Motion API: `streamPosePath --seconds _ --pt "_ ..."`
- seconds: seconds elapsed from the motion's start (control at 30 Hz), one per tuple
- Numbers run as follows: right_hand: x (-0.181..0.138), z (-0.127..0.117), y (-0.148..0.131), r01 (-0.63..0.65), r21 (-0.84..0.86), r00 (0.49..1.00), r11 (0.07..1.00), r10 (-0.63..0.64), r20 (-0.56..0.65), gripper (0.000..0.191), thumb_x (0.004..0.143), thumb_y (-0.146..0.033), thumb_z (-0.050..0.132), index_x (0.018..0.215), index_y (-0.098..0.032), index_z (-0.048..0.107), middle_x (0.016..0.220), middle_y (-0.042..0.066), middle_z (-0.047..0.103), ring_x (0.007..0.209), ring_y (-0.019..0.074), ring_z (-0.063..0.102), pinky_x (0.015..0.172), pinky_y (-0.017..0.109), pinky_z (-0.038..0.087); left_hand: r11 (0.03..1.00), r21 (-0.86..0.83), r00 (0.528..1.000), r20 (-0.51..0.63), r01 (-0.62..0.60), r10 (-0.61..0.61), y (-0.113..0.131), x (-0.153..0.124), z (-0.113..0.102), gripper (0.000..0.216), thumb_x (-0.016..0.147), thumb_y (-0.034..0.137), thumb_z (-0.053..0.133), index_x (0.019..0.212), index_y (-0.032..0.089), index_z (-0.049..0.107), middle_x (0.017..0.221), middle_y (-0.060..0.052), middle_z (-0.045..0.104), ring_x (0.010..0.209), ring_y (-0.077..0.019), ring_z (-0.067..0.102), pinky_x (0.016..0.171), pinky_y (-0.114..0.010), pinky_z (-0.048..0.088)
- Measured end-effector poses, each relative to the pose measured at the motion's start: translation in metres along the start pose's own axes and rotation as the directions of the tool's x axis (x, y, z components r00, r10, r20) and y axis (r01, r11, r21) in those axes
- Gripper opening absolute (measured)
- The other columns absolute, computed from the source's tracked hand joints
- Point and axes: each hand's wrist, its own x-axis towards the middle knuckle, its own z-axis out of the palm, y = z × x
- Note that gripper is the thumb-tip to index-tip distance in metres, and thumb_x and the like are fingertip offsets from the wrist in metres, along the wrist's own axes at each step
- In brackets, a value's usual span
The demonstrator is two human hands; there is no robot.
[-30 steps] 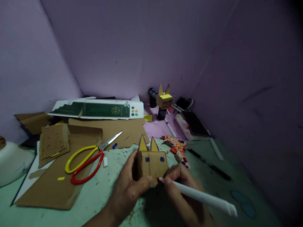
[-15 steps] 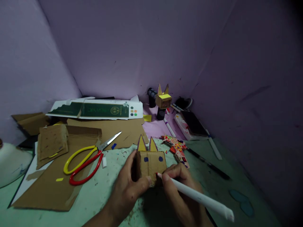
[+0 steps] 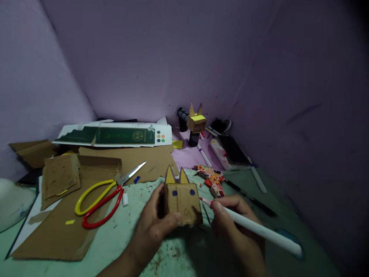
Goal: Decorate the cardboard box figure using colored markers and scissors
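Fingers of the left hand (image 3: 155, 227) were curled round a little cardboard animal head (image 3: 182, 202). The thumb was pressed on its front bottom edge and the other fingers were tucked behind its left side. That grip seemed meant to stop the head from sliding and to keep its face turned toward the person. The face had two pointy yellow ears on top and two blue dots for eyes. The right hand (image 3: 234, 227) was closed on a white marker (image 3: 259, 231) the way you hold a pencil, close to the front end, most likely so the tip could be steered neatly. The red tip pointed at the head's right side but did not touch it; a small gap showed between them. So the head sat right inside the left hand and just to the left of the right hand, down on the green table (image 3: 115, 246). Just past the marker tip lay a bright patterned paper shape (image 3: 212, 180) and a black pen (image 3: 248, 197). Off to the left lay scissors (image 3: 131, 174) with one yellow and one red handle, blades together, on a brown cardboard sheet (image 3: 54, 234). Farther back were a flattened green carton (image 3: 121, 135) and, by the purple wall (image 3: 161, 57), a second cardboard figure (image 3: 196, 124) with the same ears, standing up.
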Motion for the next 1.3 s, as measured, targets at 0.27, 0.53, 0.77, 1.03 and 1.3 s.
streamPosePath --seconds 0.27,0.53,0.77,1.03,1.3 --pt "-0.003 -0.001 -0.002 0.102 0.014 0.994 0.995 -0.102 0.022 0.017 0.077 -0.037 0.070 0.074 -0.024 0.060 0.049 -0.006 0.053 0.044 0.0123 0.046 0.043 0.022 0.035 1.000 -0.009 1.000 -0.021 0.000 0.000 -0.005 0.000 -0.001 0.077 0.066 0.031 0.079 0.136 0.018 0.048 0.135 -0.012 0.063 0.127 -0.0372 0.055 0.103 -0.042 0.047" --pt "-0.012 0.010 -0.002 0.267 -0.026 0.951 0.963 -0.259 0.171 0.009 0.082 -0.031 0.064 0.075 -0.024 0.063 0.057 -0.003 0.062 0.047 0.0140 0.055 0.045 0.024 0.041 0.999 0.025 0.999 -0.044 -0.025 0.026 -0.008 -0.002 -0.001 0.088 0.065 0.034 0.079 0.142 0.014 0.042 0.141 -0.016 0.059 0.132 -0.0396 0.051 0.111 -0.047 0.040" --pt "-0.005 0.010 0.003 0.305 -0.099 0.923 0.947 -0.269 0.275 0.020 0.088 -0.036 0.062 0.073 -0.023 0.065 0.061 0.001 0.068 0.054 0.0165 0.062 0.051 0.026 0.046 1.000 0.006 1.000 0.025 0.004 -0.005 -0.006 -0.002 -0.004 0.094 0.068 0.033 0.079 0.148 0.015 0.031 0.146 -0.016 0.054 0.134 -0.0381 0.049 0.113 -0.046 0.038" --pt "-0.004 0.004 0.008 0.391 -0.147 0.868 0.909 -0.311 0.388 0.021 0.091 -0.036 0.059 0.075 -0.024 0.065 0.059 -0.001 0.067 0.049 0.0138 0.060 0.048 0.022 0.043 0.999 0.026 0.998 0.061 -0.033 0.031 -0.009 0.000 -0.006 0.098 0.068 0.034 0.080 0.150 0.014 0.029 0.147 -0.016 0.054 0.134 -0.0377 0.050 0.110 -0.044 0.041" --pt "-0.013 0.012 0.007 0.313 -0.182 0.920 0.932 -0.250 0.301 0.032 0.089 -0.048 0.058 0.069 -0.024 0.061 0.060 0.002 0.065 0.054 0.0171 0.057 0.050 0.027 0.038 0.999 0.007 0.992 0.116 -0.042 0.041 -0.002 -0.003 -0.005 0.091 0.071 0.026 0.076 0.148 0.013 0.030 0.145 -0.015 0.057 0.130 -0.0347 0.054 0.110 -0.042 0.042"
